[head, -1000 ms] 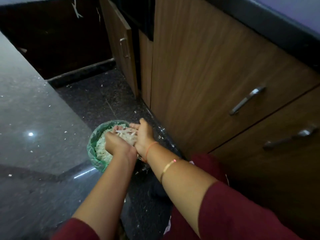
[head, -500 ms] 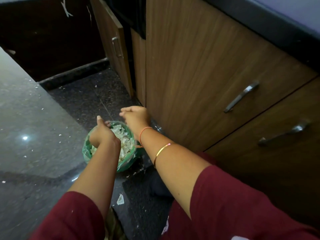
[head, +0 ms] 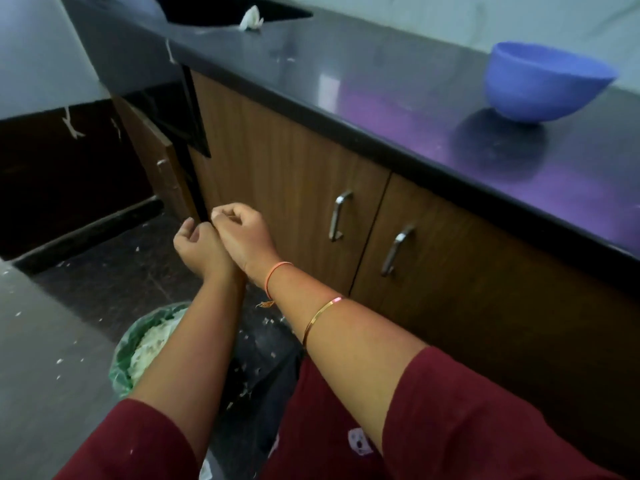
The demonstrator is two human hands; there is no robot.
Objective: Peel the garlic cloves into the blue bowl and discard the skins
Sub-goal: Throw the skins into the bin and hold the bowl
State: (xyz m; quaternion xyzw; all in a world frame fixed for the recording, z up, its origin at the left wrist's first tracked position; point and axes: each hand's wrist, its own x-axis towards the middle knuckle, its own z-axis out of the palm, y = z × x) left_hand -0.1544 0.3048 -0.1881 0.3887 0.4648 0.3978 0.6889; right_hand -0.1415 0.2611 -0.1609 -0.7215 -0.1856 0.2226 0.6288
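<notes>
The blue bowl [head: 540,81] stands on the dark countertop [head: 381,109] at the upper right; its inside is hidden from this angle. Low on the floor sits a bin with a green liner [head: 121,368], heaped with pale garlic skins [head: 149,348] and partly covered by my left forearm. My left hand [head: 195,242] and right hand [head: 242,230] are raised together in front of the wooden cabinet, above the bin. They touch each other, with the fingers of both curled in. I see nothing held in either.
A white garlic scrap [head: 251,19] lies beside the sink [head: 225,8] at the far end of the countertop. Cabinet doors with metal handles [head: 337,216] face me. A grey counter [head: 41,358] is on my left. Skin flakes litter the dark floor [head: 263,358].
Both hands rose from the bin, where they dropped skins, and came together in front of the cabinet. The view tilted up, bringing the countertop and blue bowl into sight.
</notes>
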